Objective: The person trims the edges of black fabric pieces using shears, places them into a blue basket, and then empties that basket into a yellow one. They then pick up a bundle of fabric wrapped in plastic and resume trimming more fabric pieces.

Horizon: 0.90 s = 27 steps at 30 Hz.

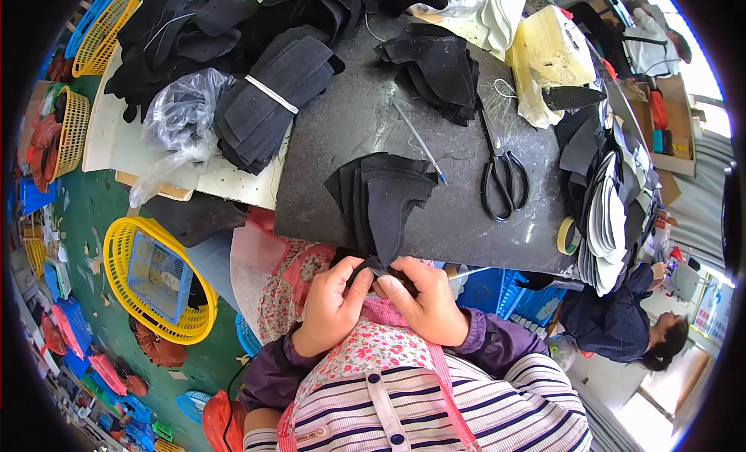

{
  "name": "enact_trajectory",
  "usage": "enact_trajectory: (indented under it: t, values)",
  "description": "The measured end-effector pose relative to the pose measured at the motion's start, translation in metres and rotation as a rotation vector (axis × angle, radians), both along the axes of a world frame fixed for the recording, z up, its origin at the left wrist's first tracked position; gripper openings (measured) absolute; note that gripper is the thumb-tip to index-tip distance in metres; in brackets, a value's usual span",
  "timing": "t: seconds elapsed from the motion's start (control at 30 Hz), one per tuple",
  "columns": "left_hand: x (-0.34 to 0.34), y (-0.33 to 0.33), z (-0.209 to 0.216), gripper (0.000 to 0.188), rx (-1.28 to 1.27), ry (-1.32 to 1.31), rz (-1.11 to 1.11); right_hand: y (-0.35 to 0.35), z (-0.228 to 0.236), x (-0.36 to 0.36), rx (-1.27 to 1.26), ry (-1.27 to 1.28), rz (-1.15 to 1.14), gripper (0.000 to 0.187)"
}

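Observation:
Close to my apron, just off the near edge of the dark work board (311,211), both hands pinch a small black cut piece (378,262). My left hand (330,306) grips it between thumb and fingers, and my right hand (426,303) does the same from the other side. Directly beyond them lies a fanned stack of black cut pieces (381,191), its lower tip reaching the held piece. Whether the two are joined is hidden. A silver pen (420,141) lies past the stack, and black-handled scissors (503,180) rest to the right.
A tied bundle of black pieces (272,94) and a clear plastic bag (183,114) lie at the left. More black pieces (439,67) and a yellowish block (556,48) are farther back. At the right edge sits a tape roll (568,236). A yellow basket (206,320) stands below left.

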State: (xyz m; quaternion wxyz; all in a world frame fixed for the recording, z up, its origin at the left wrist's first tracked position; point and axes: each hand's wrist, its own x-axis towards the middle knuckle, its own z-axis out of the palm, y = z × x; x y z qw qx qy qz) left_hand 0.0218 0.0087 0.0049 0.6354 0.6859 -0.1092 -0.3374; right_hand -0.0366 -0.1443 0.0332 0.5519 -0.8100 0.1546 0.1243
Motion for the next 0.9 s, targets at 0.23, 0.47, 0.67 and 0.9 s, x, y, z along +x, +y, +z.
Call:
enact_trajectory:
  t: [0.23, 0.47, 0.67, 0.9]
  values:
    - [-0.001, -0.001, -0.004, 0.018, -0.098, 0.177, 0.042, -0.002, -0.006, 0.005, 0.434, 0.036, -0.139, 0.022]
    - [-0.001, -0.001, -0.002, 0.017, -0.099, 0.177, 0.042, -0.004, -0.009, 0.005, 0.563, 0.095, -0.192, 0.023]
    - [-0.002, 0.02, 0.009, 0.013, 0.005, -0.204, 0.017, 0.003, 0.006, 0.019, 0.031, -0.401, 0.08, 0.021]
    - [0.008, 0.02, 0.007, 0.021, -0.552, 0.168, 0.14, -0.009, 0.029, 0.043, 0.346, -0.399, 0.332, 0.018]
